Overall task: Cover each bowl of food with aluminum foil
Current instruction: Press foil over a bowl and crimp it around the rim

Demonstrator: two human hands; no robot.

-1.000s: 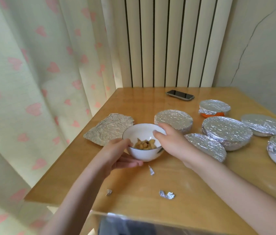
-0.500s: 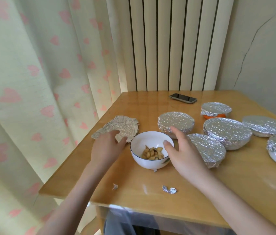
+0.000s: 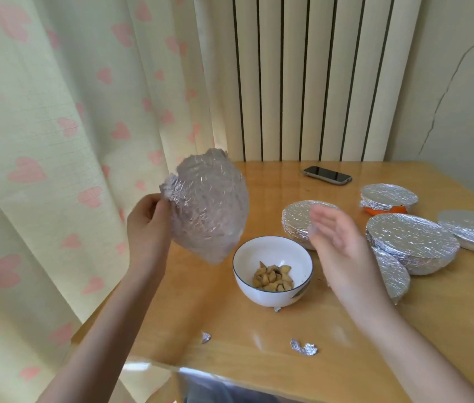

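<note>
A white bowl (image 3: pixel 270 282) with brown food pieces in it stands uncovered on the wooden table (image 3: pixel 259 359), near the left edge. My left hand (image 3: pixel 147 228) pinches a crumpled sheet of aluminum foil (image 3: pixel 206 210) by its left edge and holds it up in the air, left of and above the bowl. My right hand (image 3: pixel 334 237) hovers open and blurred just right of the bowl, fingers spread, holding nothing. Several bowls covered in foil (image 3: pixel 413 242) stand to the right.
A dark phone (image 3: pixel 326 174) lies at the back of the table. An orange bowl under foil (image 3: pixel 387 200) stands behind the covered ones. Small foil scraps (image 3: pixel 304 347) lie near the front edge. A heart-patterned curtain (image 3: pixel 55 141) hangs at the left, a radiator behind.
My left hand picked the foil sheet up off the table and raised it. My right hand left the bowl's rim and lifted, open. The bowl was set down.
</note>
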